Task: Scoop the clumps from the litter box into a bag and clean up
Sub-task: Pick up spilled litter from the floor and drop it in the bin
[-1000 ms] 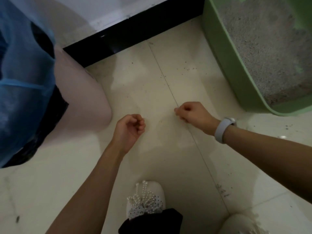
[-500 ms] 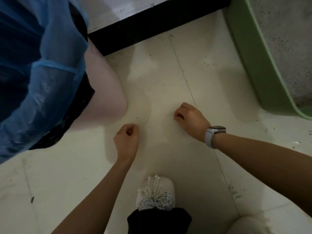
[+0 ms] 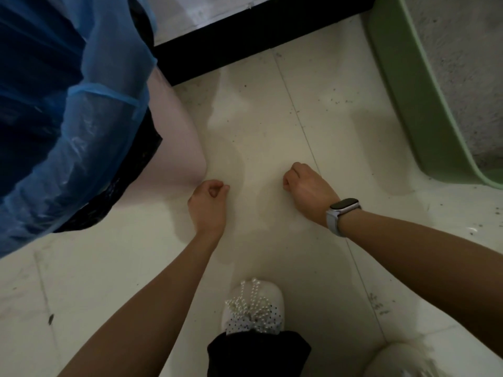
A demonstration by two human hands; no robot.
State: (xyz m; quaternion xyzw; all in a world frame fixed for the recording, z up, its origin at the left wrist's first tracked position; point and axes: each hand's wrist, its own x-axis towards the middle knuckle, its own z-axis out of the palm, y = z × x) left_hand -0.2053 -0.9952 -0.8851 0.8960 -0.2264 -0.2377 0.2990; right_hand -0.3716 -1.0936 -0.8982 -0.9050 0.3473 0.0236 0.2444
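Observation:
The green litter box [image 3: 402, 85] stands at the upper right, its grey litter [image 3: 462, 63] partly in view. A pink bin [image 3: 174, 137] lined with a blue plastic bag [image 3: 81, 110] over a black one fills the upper left. My left hand [image 3: 208, 202] is a closed fist just right of the bin's base, low over the tiled floor. My right hand [image 3: 304, 186], with a watch on the wrist, is also curled shut a little further right. Nothing shows in either fist.
Pale floor tiles [image 3: 272, 126] carry scattered dark litter grains, thickest near the litter box at the right [image 3: 473, 227]. A black skirting strip [image 3: 245, 31] runs along the wall at the top. My slipper with a pearl bow [image 3: 253, 306] is at the bottom centre.
The view has swung left and down, so the bin looms larger and the litter box slid right. Both fists have dropped lower toward the floor, the left one ending beside the bin's base.

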